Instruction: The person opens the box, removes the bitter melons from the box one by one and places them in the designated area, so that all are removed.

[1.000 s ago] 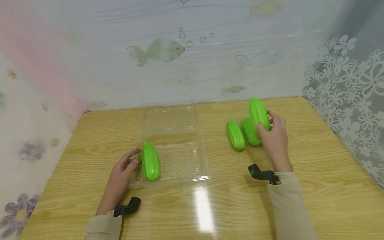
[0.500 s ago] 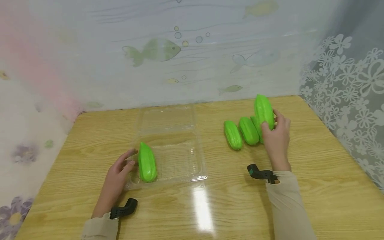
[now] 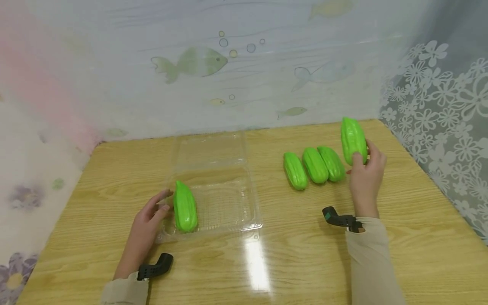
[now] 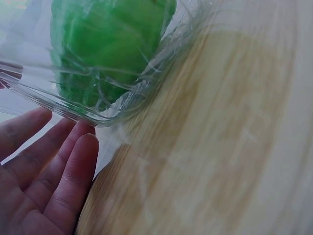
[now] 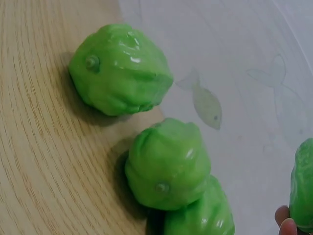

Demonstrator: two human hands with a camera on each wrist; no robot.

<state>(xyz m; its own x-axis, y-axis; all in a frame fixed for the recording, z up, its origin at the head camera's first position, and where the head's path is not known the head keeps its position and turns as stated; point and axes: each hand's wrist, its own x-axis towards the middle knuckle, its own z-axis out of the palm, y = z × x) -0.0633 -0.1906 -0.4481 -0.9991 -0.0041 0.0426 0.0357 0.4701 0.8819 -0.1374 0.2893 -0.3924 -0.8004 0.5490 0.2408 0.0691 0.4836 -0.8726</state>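
My right hand (image 3: 367,173) grips a green ridged gourd (image 3: 353,142), pointed at the top, and holds it above the table at the back right. Part of this gourd (image 5: 302,191) shows at the edge of the right wrist view. To its left several more gourds lie on the table: one apart (image 3: 295,171), and a pair touching, the left one (image 3: 315,165) against the right one (image 3: 331,164). My left hand (image 3: 146,218) has fairly straight fingers, their tips touching the rim of a clear plastic clamshell box (image 4: 115,117). One gourd (image 3: 185,207) lies at the left end of this box.
The box's clear lid (image 3: 209,148) is folded open toward the back wall. Wood-grain table (image 3: 213,271) shows in front of the box. A fish-patterned curtain (image 3: 259,84) stands behind, and a flower-patterned one (image 3: 453,101) on the right.
My right hand has carried its gourd rightward, away from the others, which uncovers the touching pair. My left hand stays by the box. The head view has shifted slightly.
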